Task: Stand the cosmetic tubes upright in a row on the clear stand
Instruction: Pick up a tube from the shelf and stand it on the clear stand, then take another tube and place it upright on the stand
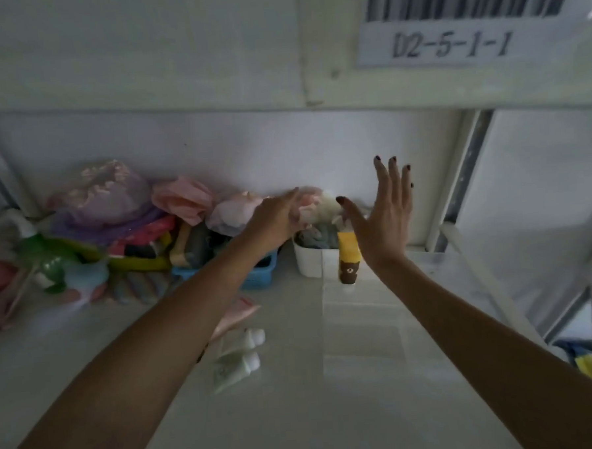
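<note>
A yellow tube with a brown bear (pixel 348 260) stands upright at the far end of the clear stand (pixel 361 327) on the white shelf. My right hand (pixel 383 216) hovers just right of and above it, fingers spread, holding nothing. My left hand (pixel 276 217) reaches toward the back, left of the tube, fingers extended and empty. Two pale green tubes with white caps (pixel 238 356) lie flat on the shelf left of the stand. A pink tube (pixel 237 313) lies partly under my left forearm.
A white tub of cloth items (pixel 311 257) sits right behind the yellow tube. A blue basket (pixel 259 277) and piles of pink and purple fabric (pixel 115 203) fill the back left. A white shelf post (pixel 457 188) rises on the right.
</note>
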